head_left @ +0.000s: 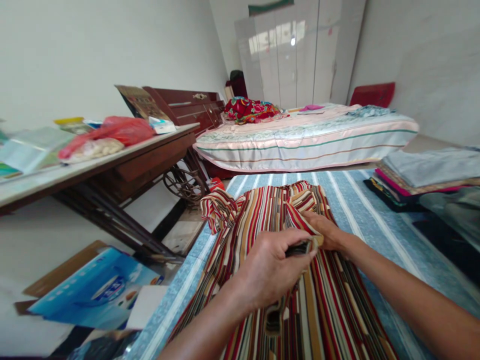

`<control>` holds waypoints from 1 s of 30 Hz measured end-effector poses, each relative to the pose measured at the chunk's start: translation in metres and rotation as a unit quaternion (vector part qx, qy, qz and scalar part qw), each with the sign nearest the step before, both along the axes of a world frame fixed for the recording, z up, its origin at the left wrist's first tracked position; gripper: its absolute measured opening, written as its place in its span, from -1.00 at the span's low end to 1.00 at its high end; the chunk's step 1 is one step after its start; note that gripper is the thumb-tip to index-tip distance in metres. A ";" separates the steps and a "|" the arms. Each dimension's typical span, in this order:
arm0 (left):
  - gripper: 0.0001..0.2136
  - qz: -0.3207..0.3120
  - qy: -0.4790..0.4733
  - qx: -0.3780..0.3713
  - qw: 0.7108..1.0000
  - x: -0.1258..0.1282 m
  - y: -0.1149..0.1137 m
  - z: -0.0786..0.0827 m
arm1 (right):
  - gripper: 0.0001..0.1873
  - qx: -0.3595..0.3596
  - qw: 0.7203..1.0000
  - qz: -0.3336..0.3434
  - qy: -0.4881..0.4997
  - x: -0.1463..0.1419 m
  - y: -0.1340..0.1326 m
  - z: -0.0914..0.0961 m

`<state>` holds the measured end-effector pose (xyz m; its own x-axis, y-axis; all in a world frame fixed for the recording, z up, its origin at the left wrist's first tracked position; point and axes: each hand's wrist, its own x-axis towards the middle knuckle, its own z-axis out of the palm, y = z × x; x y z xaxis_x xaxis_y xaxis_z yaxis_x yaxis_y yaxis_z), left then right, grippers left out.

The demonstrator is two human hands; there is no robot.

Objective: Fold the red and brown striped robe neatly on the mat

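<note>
At the frame's left, a red plastic bag (127,131) lies on a desk (144,156). At lower centre, the person's left hand (273,267) clamps thumb and fingers on the striped garment (326,287), spread there. Just right, the right hand (323,231) touches it (fingers hidden; its grip cannot be told). Folded clothes (431,170) lie far right.

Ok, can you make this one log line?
red-tan-striped fabric garment: lying on blue-white-striped cloth | left hand: pinching garment | right hand: touching garment, fingers partly hidden
</note>
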<state>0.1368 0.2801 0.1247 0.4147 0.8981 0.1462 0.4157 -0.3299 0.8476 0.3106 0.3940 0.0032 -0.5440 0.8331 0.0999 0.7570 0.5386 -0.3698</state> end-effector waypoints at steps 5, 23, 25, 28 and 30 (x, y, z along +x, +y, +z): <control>-0.84 -0.039 0.059 0.017 0.997 0.011 -0.012 -0.012 | -0.58 -0.010 0.999 -0.033 -0.023 -0.003 0.028 0.010; -0.81 0.039 0.184 0.044 0.981 0.016 0.011 -0.074 | -0.43 -0.046 0.977 -0.206 -0.012 -0.008 0.064 0.009; -0.82 0.146 0.259 0.075 0.952 0.004 0.025 -0.078 | -0.55 -0.053 0.977 -0.208 -0.007 -0.011 0.064 0.011; -0.80 0.193 0.345 0.026 0.918 -0.017 0.038 -0.086 | -0.72 -0.059 0.974 -0.220 0.008 -0.009 0.068 0.009; -0.80 0.167 0.355 0.011 0.920 -0.030 0.040 -0.092 | -0.77 -0.061 0.971 -0.229 0.021 -0.004 0.071 0.006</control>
<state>0.1068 0.3204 0.0328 0.1134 0.9929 -0.0352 0.9430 -0.0964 0.3187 0.3068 0.4649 0.0089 -0.1107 0.9939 -0.0004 0.8895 0.0989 -0.4462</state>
